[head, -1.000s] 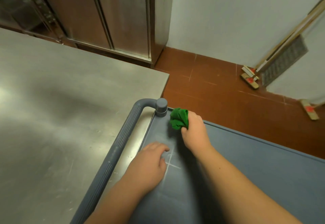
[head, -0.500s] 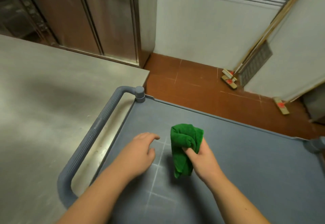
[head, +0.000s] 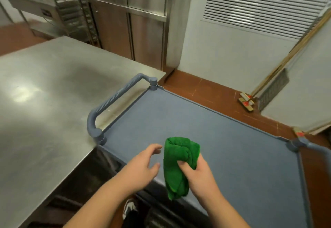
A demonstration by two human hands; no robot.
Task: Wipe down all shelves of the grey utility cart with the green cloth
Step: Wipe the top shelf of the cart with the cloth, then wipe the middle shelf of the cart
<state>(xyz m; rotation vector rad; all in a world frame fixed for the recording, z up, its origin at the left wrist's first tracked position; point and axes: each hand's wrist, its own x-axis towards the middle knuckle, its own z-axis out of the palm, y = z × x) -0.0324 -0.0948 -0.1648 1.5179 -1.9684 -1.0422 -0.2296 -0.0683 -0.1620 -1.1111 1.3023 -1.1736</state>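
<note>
— Now, how is each hand seen to be set, taken from the left?

— At the left, the left hand (head: 141,167) is held loose above the near edge of the cart's top shelf (head: 232,149), its fingers spread and gently bent, and nothing is grasped by it. It lies just beside the green cloth (head: 179,166); whether the cloth is touched by it cannot be told. To its right, the cloth is gripped by the right hand (head: 200,177), with fingers and thumb curled round the bunched folds. The cloth is held up over the shelf's near edge, and its lower end hangs down below the hand.

— And what is seen of the surface and the room?

— At the far left a stainless steel table (head: 44,102) is set against the grey utility cart, whose handle (head: 114,100) lies beside the table's edge. Behind, steel cabinet doors (head: 129,30) are seen, then a white wall with a louvred vent (head: 259,3). At the right, long-handled brooms (head: 286,61) are leaned against the wall on red floor tiles (head: 215,91).
</note>
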